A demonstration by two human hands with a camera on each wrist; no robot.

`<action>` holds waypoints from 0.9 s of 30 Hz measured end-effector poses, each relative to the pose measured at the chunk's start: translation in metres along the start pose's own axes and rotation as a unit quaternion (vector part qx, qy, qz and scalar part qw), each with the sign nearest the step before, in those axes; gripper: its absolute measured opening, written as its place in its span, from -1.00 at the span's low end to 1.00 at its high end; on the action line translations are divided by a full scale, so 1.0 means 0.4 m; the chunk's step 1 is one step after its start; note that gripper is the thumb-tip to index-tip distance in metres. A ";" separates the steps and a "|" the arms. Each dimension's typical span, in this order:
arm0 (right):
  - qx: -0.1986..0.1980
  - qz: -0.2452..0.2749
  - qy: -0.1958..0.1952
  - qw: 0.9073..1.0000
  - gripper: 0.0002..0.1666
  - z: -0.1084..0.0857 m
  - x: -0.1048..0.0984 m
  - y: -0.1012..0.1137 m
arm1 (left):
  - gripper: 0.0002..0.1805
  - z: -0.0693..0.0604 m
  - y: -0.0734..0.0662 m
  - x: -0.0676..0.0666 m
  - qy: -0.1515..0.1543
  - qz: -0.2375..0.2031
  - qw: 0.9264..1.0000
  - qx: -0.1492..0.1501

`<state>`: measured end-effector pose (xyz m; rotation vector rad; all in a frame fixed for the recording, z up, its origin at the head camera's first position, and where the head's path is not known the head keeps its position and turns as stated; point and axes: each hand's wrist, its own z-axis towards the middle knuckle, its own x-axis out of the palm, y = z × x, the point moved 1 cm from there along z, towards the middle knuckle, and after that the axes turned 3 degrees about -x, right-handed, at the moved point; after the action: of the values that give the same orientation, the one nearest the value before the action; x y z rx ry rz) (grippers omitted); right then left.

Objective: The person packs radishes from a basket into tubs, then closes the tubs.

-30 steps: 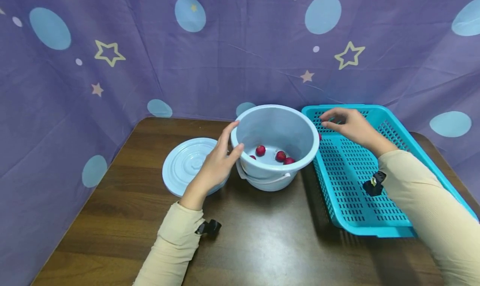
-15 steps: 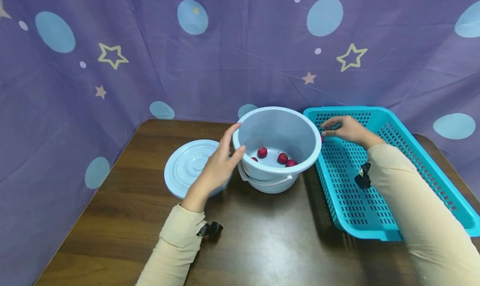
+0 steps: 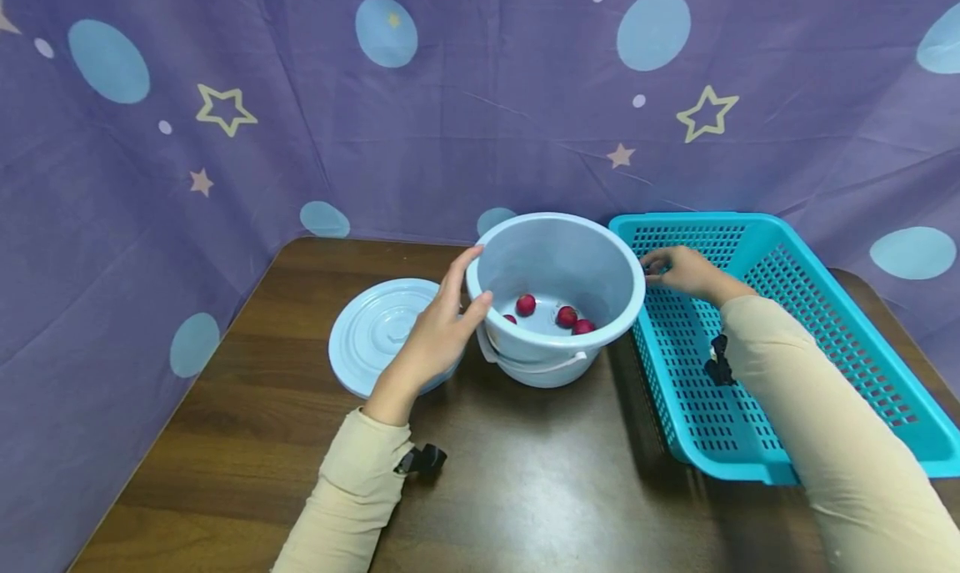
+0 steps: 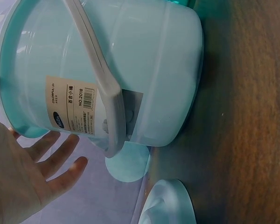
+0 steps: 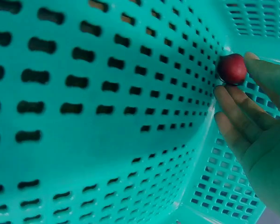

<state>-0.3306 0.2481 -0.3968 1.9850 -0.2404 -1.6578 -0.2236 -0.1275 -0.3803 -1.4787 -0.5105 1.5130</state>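
A pale blue bucket [image 3: 536,352] stands upright with several small red round fruits [image 3: 526,304] on its bottom. My left hand [image 3: 431,335] steadies it from the left, thumb and fingers spread and fairly straight against the rim; in the left wrist view, the fingers [image 4: 67,168] extend beside the bucket wall. My right hand [image 3: 688,273] reaches into the far left corner of the turquoise basket [image 3: 697,456]. There, the right wrist view has one red round fruit [image 5: 232,69] between my thumb and fingertips. From the head view that fruit is hidden.
The bucket's matching lid [image 3: 375,331] lies on the wooden table [image 3: 247,406] to the left, partly behind my left forearm. The bucket's handle [image 3: 540,366] hangs down at its front. A purple curtain [image 3: 480,98] rises behind the table.
My right hand has lowered and moved left into the basket's far corner, its thumb and fingers closing round the red fruit. My left hand keeps its place on the bucket rim.
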 end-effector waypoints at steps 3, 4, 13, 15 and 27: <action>-0.005 -0.006 -0.008 1.000 -0.58 0.003 0.009 -0.001 | -0.28 -0.001 0.000 0.000 0.000 0.000 1.000 -0.002; -0.007 -0.008 -0.012 1.000 -0.61 0.004 0.011 -0.001 | -0.28 -0.001 -0.001 0.000 0.000 0.001 1.000 -0.002; -0.010 -0.019 -0.022 1.000 -0.72 0.016 0.019 -0.004 | -0.32 -0.001 0.000 0.002 -0.004 0.005 1.000 0.005; -0.009 -0.020 -0.020 1.000 -0.71 0.015 0.018 -0.003 | -0.32 -0.001 0.000 0.003 -0.005 0.007 1.000 0.009; -0.010 -0.007 0.016 1.000 -0.63 -0.016 -0.019 0.012 | -0.32 -0.001 0.003 0.003 -0.003 0.006 1.000 0.011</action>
<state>-0.3252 0.2493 -0.3871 2.0018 -0.1977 -1.6302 -0.2233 -0.1271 -0.3819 -1.4642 -0.4876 1.5286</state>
